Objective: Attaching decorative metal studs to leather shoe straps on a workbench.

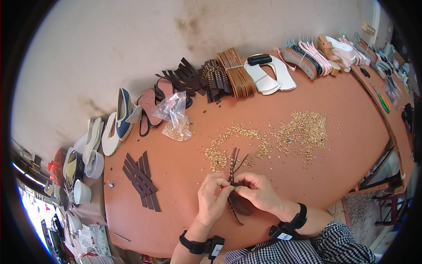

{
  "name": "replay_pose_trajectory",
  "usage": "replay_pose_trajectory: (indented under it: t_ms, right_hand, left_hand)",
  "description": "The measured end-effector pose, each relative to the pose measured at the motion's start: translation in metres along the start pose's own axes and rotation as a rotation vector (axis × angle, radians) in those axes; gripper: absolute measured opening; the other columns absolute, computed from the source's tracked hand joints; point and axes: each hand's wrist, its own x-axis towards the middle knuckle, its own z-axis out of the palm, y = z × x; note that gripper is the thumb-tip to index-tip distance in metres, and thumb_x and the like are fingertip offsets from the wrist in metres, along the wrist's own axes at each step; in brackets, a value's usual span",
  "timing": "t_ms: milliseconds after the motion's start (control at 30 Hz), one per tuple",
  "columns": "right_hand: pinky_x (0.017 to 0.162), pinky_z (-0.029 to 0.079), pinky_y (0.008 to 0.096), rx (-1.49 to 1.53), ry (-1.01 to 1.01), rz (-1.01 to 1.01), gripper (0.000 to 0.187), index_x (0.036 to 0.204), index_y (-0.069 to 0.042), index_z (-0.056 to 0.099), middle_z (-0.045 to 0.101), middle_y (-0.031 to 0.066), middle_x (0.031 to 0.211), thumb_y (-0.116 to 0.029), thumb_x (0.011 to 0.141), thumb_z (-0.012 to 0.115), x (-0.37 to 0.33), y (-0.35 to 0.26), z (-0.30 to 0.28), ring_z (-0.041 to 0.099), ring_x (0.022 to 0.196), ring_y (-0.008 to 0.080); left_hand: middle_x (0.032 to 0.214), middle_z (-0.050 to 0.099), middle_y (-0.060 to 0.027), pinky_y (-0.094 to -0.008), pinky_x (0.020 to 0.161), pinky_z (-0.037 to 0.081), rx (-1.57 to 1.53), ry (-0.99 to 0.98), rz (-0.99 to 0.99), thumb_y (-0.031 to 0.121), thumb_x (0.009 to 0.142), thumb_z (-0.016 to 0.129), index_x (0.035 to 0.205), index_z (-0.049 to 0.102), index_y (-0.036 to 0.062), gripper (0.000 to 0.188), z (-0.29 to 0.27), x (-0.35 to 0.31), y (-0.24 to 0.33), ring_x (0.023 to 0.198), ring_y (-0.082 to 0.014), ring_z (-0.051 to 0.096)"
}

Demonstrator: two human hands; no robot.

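Near the front of the table, both my hands pinch a dark brown slit strap piece (233,203) with small gold studs along one strip. My left hand (213,193) grips it from the left, thumb and fingers pressed together. From the other side my right hand (255,189) pinches it, fingertips almost meeting the left ones. Whether a loose stud sits between my fingertips is too small to tell. Thin strips of the piece fan out above and below my hands. Just beyond them lie scattered gold studs (216,159), with a larger heap (310,130) farther right.
More brown slit straps (141,180) lie to the left. A clear plastic bag of studs (177,130) sits near several shoes (124,115). Along the wall are studded straps (215,79), a tan strip bundle (237,72), white cut pieces (281,75) and wedge soles (301,61). Pliers (383,103) lie far right.
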Motion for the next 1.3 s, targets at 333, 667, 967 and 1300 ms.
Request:
replay_pose_trajectory:
  t_ms: [333,667,967,1300]
  right_hand:
    - [0.068,0.044,0.0198,0.224,-0.013,0.128,0.017,0.096,0.002,0.058,0.058,-0.0004,0.085,-0.003,0.081,0.055,0.004,-0.002,-0.001,0.052,0.077,0.0048]
    - [0.071,0.047,0.0264,-0.329,0.115,-0.201,0.017,0.098,0.002,0.056,0.061,0.0088,0.086,-0.002,0.082,0.055,-0.001,-0.009,0.009,0.056,0.080,0.0114]
    - [0.065,0.047,0.0201,0.001,0.165,-0.078,0.011,0.094,0.004,0.057,0.061,0.0041,0.083,-0.002,0.085,0.055,0.000,-0.002,0.014,0.057,0.075,0.0069]
    - [0.067,0.048,0.0198,0.250,0.038,0.131,0.009,0.093,0.002,0.058,0.060,0.0039,0.085,-0.001,0.084,0.057,0.001,-0.005,0.004,0.057,0.076,0.0076]
  left_hand:
    - [0.084,0.059,-0.0084,-0.0261,0.066,0.047,-0.127,0.066,-0.210,-0.001,0.072,0.067,0.080,0.055,0.0015,0.015,0.004,-0.004,-0.007,0.076,-0.0149,0.058]
    - [0.085,0.062,-0.0088,-0.0191,0.064,0.047,-0.300,0.139,-0.422,-0.007,0.076,0.062,0.116,0.044,-0.0042,0.043,0.012,-0.004,0.003,0.072,-0.0074,0.056]
    - [0.081,0.060,-0.0084,-0.0174,0.055,0.044,-0.502,0.230,-0.415,-0.013,0.077,0.057,0.111,0.043,-0.0012,0.039,0.016,-0.002,0.007,0.065,-0.0085,0.055]
    - [0.083,0.057,-0.0071,-0.0189,0.064,0.047,-0.549,0.227,-0.434,-0.014,0.075,0.058,0.095,0.043,0.0017,0.030,0.012,-0.003,0.012,0.072,-0.0092,0.056]
